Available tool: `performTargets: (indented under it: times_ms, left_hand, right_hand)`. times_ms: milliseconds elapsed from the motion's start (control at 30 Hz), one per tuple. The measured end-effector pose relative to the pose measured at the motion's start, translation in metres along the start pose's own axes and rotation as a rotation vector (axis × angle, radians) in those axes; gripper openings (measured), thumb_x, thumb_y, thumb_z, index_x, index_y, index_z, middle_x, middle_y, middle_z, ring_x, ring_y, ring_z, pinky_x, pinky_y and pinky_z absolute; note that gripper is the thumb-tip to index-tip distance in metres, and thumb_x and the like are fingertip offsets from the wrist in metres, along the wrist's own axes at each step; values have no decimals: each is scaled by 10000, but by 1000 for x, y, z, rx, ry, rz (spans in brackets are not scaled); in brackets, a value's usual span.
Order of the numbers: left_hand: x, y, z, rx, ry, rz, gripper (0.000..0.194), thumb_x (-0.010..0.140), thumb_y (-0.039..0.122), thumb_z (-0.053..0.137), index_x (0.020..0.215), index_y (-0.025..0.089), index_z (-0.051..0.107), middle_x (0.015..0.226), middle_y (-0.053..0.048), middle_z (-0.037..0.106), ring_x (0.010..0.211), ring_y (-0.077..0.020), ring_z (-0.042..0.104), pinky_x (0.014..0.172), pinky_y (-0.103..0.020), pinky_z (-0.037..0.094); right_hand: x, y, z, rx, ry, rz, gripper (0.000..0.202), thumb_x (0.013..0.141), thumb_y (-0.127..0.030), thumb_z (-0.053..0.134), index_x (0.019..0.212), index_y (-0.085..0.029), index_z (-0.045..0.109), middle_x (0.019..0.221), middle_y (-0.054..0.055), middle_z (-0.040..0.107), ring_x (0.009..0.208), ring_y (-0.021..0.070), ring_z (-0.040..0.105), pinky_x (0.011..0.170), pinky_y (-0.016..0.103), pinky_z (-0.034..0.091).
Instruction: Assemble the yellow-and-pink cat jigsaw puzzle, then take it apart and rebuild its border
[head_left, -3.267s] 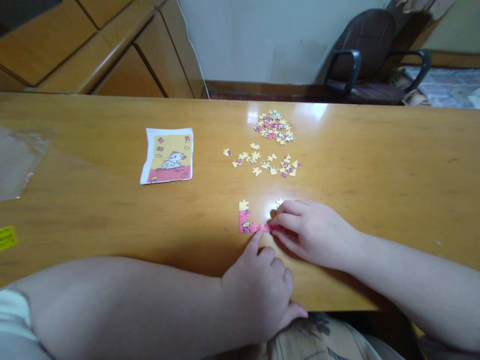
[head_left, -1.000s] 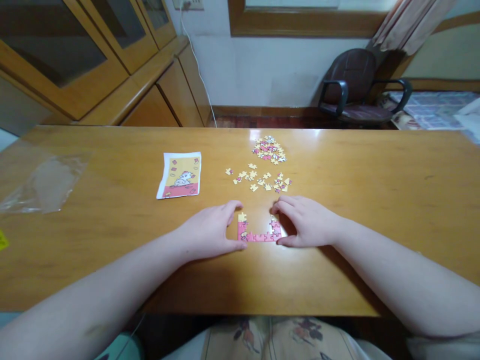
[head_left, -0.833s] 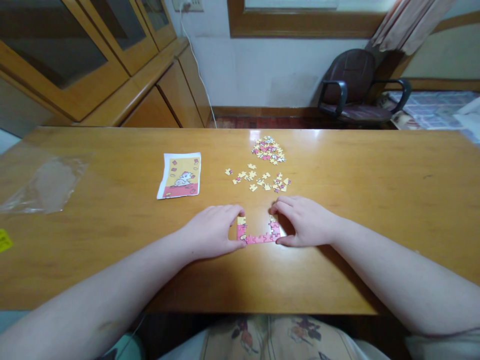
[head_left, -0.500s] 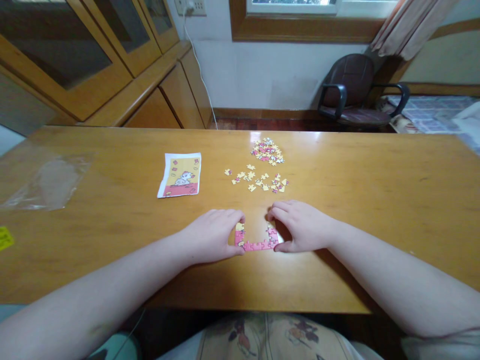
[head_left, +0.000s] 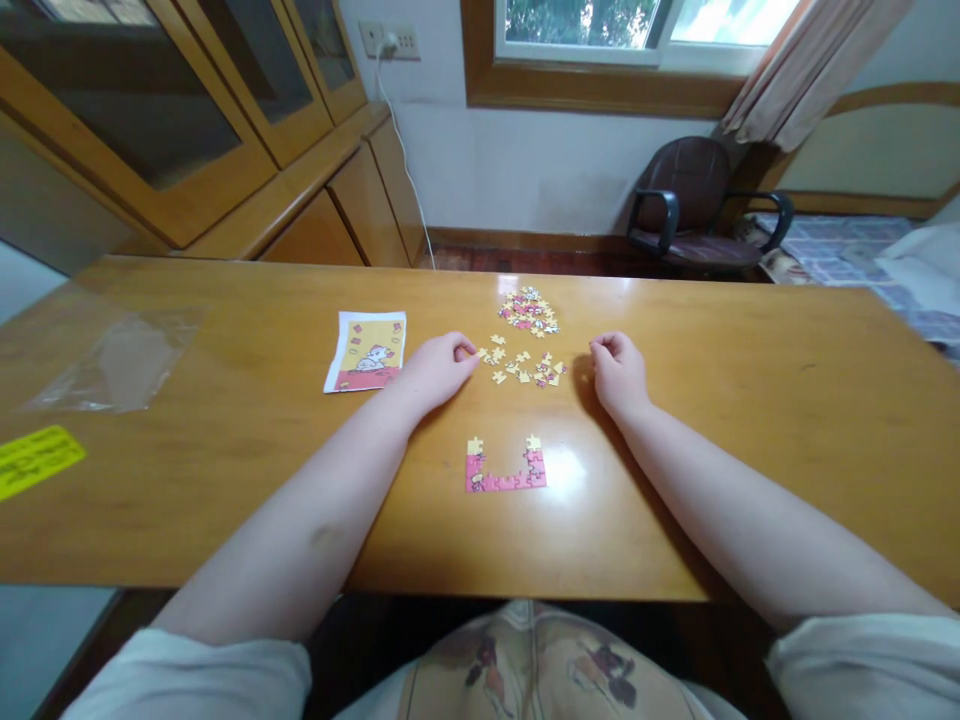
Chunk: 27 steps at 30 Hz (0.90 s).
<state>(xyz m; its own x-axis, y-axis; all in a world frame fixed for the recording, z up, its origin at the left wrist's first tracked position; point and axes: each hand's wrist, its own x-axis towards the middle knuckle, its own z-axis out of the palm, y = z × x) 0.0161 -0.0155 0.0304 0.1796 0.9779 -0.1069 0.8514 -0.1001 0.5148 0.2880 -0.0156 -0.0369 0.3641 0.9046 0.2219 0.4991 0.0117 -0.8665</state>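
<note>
A U-shaped strip of joined pink and yellow puzzle pieces (head_left: 506,482) lies near the table's front. Beyond it are scattered, mostly yellow loose pieces (head_left: 523,370), with a denser pink and yellow pile (head_left: 529,312) behind them. My left hand (head_left: 442,372) is at the left end of the loose pieces, fingers curled together; what they hold, if anything, is hidden. To the right of the pieces, my right hand (head_left: 619,372) is raised over the table with its fingers pinched, their contents too small to tell. The picture sheet (head_left: 367,350) lies beside my left hand.
On the wooden table (head_left: 750,400), a clear plastic bag (head_left: 127,360) and a yellow label (head_left: 41,460) lie at the left. Beyond the table stand a wooden cabinet (head_left: 247,215) and a dark chair (head_left: 686,200).
Both hands have let go of the joined strip and moved forward. The left one reached the loose pieces; the right one went to their right. The view has shifted slightly.
</note>
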Motion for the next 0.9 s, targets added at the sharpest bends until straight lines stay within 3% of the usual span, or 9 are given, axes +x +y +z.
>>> performTargets:
  times_ms: [133,233,367,467,533,667,900]
  left_hand:
    - [2,-6,11,-8,240,109,177,820,258,490,889,185,636,908,-63,650,836,-197,579,765,-319,441]
    - [2,-11,14,9,308,219,189,843,248,470,901,186,639,930,-66,640,863,-194,566,805,-323,435]
    - [7,-20,14,-13,283,327,192,855,265,481,904,185,648,900,-50,641,852,-180,558,824,-312,429]
    - [10,-26,13,-64,259,346,191,846,271,500,899,181,659,865,-39,631,814,-168,550,793,-298,430]
    - [10,-28,14,-123,262,319,188,836,276,513,893,178,662,832,-29,616,777,-158,539,758,-285,429]
    - [11,-28,20,-231,286,241,183,815,288,535,862,172,669,718,-3,563,691,-141,507,676,-266,407]
    - [9,-26,23,-337,196,203,200,796,332,553,852,176,666,609,30,491,597,-123,453,592,-254,356]
  right_hand:
    - [8,-9,3,-158,-4,105,121,737,-311,492,714,-208,550,722,29,621,731,193,549,679,312,409]
    - [11,-11,6,-166,10,150,147,728,-290,481,769,-194,584,758,54,642,743,202,564,671,314,428]
    - [6,-14,1,-156,-133,-2,249,765,-316,485,919,-175,622,732,25,629,642,170,554,622,296,428]
    - [1,-26,-12,-301,-414,-304,221,778,-347,551,874,-185,667,732,24,621,665,166,555,643,296,423]
    - [-2,-35,-20,-425,-506,-460,224,791,-394,582,834,-203,691,791,41,630,733,180,575,664,302,426]
    - [-5,-46,-24,-584,-599,-512,272,803,-474,606,868,-240,727,909,52,643,767,182,601,660,303,439]
    - [-6,-50,-26,-707,-706,-571,198,827,-359,595,865,-245,752,896,51,650,717,165,594,620,284,413]
